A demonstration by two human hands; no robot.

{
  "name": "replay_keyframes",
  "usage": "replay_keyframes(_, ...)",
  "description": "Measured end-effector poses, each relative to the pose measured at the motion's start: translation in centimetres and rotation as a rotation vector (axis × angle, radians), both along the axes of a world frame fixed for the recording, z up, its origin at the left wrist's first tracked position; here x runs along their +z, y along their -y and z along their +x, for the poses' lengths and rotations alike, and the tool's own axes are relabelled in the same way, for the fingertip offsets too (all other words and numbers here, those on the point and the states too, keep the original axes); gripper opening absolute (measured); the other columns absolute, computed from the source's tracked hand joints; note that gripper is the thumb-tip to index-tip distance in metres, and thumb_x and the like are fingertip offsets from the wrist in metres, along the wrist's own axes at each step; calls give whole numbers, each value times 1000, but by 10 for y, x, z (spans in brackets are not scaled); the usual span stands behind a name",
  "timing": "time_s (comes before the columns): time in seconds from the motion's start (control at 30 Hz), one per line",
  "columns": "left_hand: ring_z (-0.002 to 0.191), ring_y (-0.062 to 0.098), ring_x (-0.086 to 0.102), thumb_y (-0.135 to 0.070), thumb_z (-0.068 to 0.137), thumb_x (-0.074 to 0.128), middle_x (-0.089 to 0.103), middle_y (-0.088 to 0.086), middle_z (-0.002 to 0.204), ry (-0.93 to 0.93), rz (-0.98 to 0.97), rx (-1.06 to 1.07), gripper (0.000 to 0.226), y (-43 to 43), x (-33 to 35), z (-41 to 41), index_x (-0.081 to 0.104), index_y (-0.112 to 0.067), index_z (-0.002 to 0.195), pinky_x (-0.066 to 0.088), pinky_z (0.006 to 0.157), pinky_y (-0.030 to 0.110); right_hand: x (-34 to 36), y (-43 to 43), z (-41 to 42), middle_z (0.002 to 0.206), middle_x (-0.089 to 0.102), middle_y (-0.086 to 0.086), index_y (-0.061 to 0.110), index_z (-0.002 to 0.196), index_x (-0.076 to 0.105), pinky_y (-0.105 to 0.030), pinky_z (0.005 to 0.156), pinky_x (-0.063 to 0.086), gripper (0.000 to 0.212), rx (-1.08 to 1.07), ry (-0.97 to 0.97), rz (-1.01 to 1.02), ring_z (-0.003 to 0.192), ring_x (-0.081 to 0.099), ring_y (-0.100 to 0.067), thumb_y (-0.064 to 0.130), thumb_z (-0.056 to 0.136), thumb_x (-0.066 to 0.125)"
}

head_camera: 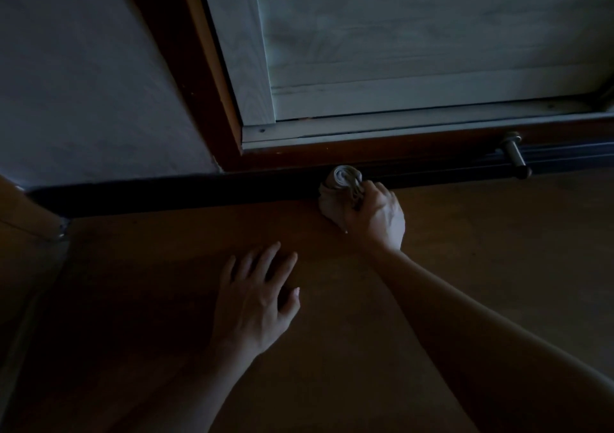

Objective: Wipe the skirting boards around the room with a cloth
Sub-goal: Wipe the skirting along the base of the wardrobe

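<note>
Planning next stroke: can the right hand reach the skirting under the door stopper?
Probably yes: right hand holds the cloth on the skirting board, bare floor runs toward the door stopper, which juts out above and may crowd it.

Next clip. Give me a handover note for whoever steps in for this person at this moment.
Right hand grips the bunched cloth, pressed to the dark skirting board below the pale door.
Left hand rests open on the floor, fingers spread.
A door stop juts out right of the cloth.
Done: cannot tell which stretches are wiped.
Left: wipe along the board, working round the stop.
</note>
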State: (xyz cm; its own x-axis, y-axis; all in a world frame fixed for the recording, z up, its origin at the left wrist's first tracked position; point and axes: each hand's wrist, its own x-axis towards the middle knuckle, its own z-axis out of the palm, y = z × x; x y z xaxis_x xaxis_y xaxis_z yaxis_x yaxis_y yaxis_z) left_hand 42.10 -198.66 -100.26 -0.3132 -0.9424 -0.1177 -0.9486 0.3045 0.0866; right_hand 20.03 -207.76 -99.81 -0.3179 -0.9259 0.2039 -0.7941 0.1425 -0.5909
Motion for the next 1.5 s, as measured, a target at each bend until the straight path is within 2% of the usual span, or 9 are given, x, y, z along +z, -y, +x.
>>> replay_keyframes(0.13, 140, 22, 41, -59, 92, 41, 41, 0, 156, -119, -17, -129, 60, 3, -3, -32, 49, -34, 146, 33, 115, 51, -7, -2, -48, 98, 63, 0, 20, 98, 61, -34, 76, 39, 60, -100, -37, -14, 97, 59, -24, 67, 71, 36)
replay_keyframes(0.37, 146, 22, 31, -63, 93, 35, 38, -4, 158, -170, -21, -45, 62, -4, -14, -54, 46, -38, 148, 21, 121, 49, -13, -8, -97, 105, 64, -2, 19, 99, 61, -34, 79, 40, 47, -257, -12, -27, 102, 59, -27, 54, 74, 42)
replay_keyframes(0.5, 145, 23, 35, -62, 92, 38, 41, -3, 156, -167, -30, -34, 60, -4, -17, -55, 48, -37, 146, 27, 119, 53, -8, -5, -80, 91, 55, 10, 28, 86, 53, -31, 77, 35, 48, -123, 19, -16, 89, 52, -13, 71, 71, 38)
replay_keyframes(0.67, 145, 24, 36, -60, 92, 40, 43, -2, 155, -177, -43, -34, 59, -5, -16, -56, 50, -35, 145, 29, 117, 54, -14, -10, -75, 108, 64, -2, 17, 101, 61, -35, 92, 40, 25, -254, 69, -27, 107, 58, -26, 35, 85, 57)
replay_keyframes(0.87, 140, 25, 40, -60, 89, 36, 44, -3, 155, -159, -35, 5, 62, 0, -12, -63, 49, -38, 146, 30, 116, 53, 2, -2, -50, 92, 55, 7, 17, 97, 62, -30, 72, 37, 64, -5, 20, -17, 89, 50, -14, 70, 70, 38)
replay_keyframes(1.17, 143, 25, 36, -67, 90, 31, 39, -3, 158, -72, -18, 29, 66, 8, -11, -97, 42, -40, 148, 24, 116, 63, 5, -7, -113, 105, 62, 0, 17, 105, 63, -35, 82, 42, 72, -141, 51, 46, 102, 56, -19, 71, 65, 36)
replay_keyframes(1.3, 149, 26, 27, -71, 91, 25, 32, -3, 162, -20, 27, 50, 69, 8, -8, -106, 35, -41, 152, 17, 116, 68, 10, -11, -141, 109, 65, -7, 10, 105, 64, -40, 90, 44, 61, -234, 108, 46, 106, 59, -27, 60, 75, 45)
replay_keyframes(1.43, 149, 27, 27, -70, 91, 26, 33, -2, 162, 14, 41, 56, 69, 8, -7, -110, 34, -41, 153, 20, 114, 69, 8, -12, -127, 128, 59, -9, 12, 120, 59, -42, 108, 36, 87, -167, 158, 84, 125, 50, -26, 76, 66, 35)
replay_keyframes(1.5, 149, 27, 27, -71, 91, 24, 32, -2, 162, 33, 51, 62, 69, 8, -7, -110, 32, -42, 153, 20, 114, 69, 0, -8, -119, 117, 62, -3, 16, 112, 61, -37, 95, 41, 79, -92, 109, 71, 113, 54, -20, 80, 70, 40)
